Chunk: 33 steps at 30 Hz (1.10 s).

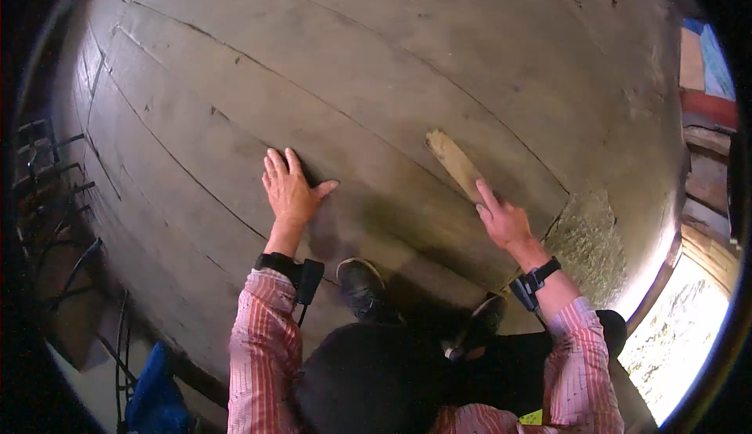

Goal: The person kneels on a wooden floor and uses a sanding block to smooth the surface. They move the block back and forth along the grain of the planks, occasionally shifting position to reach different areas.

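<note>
My left hand (290, 192) is spread flat, palm down, at or just above the worn grey-brown plank floor (329, 66), with its thumb pointing right. Nothing is held in it. To the right, my right hand (507, 222) grips the near end of a short, flat, tan wooden-looking stick (454, 161), index finger stretched along it. The stick slants up and to the left, its rounded, mottled far end at the floor. Whether that end touches the boards I cannot tell. Dark gaps run diagonally between the planks.
My dark shoes (362, 287) stand on the planks between my arms. A rough, crumbly pale patch (589, 238) lies right of my right hand. Black metal racks (55, 160) and a blue cloth or bag (159, 395) are at the left. Bright light enters through an opening (681, 332) lower right.
</note>
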{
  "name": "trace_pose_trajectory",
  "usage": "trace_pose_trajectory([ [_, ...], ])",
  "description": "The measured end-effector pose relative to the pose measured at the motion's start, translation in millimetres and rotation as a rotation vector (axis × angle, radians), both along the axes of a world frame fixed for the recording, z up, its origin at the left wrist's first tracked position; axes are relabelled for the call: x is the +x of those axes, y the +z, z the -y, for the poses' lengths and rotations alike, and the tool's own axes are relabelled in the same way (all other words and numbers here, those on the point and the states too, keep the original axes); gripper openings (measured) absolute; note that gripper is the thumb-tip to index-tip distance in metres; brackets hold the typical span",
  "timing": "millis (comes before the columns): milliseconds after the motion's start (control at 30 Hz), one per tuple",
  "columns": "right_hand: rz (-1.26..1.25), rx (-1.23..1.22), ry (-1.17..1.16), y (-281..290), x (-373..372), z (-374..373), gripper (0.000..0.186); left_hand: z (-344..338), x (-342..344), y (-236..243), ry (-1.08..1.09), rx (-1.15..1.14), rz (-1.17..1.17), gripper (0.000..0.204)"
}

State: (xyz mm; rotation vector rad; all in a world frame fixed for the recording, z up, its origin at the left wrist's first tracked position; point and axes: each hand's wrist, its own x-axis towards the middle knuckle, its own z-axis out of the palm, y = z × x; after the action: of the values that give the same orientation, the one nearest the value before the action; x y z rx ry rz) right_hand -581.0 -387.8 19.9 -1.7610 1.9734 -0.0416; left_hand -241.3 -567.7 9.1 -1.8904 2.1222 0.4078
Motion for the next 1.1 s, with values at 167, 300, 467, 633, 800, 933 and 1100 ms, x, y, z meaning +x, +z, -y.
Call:
trace_pose_trajectory([
  [167,0.040,-0.027,0.061,-9.4,46.4,112.4,0.061,8.3,5.6,0.1,-0.011,0.037,0.024,0.108],
  [300,0.085,0.011,0.119,-3.9,77.9,201.5,0.057,9.7,3.9,2.7,-0.013,0.052,0.033,0.109],
  [467,0.135,-0.098,0.108,0.0,98.5,250.9,0.057,11.0,1.6,6.1,-0.018,0.056,0.038,0.109],
  [633,0.046,-0.028,0.103,-8.2,33.9,181.9,0.062,12.0,1.2,7.2,-0.055,0.020,0.067,0.109],
  [800,-0.159,0.114,0.134,19.3,-41.2,61.5,0.071,15.0,1.3,8.9,-0.070,0.072,0.067,0.107],
  [933,-0.171,0.141,0.165,19.8,-48.6,53.8,0.074,16.1,0.9,5.8,-0.089,0.088,0.089,0.108],
  [1100,-0.096,0.024,0.199,-1.1,-1.7,155.8,0.074,16.1,-0.6,2.7,-0.077,0.096,0.109,0.110],
])
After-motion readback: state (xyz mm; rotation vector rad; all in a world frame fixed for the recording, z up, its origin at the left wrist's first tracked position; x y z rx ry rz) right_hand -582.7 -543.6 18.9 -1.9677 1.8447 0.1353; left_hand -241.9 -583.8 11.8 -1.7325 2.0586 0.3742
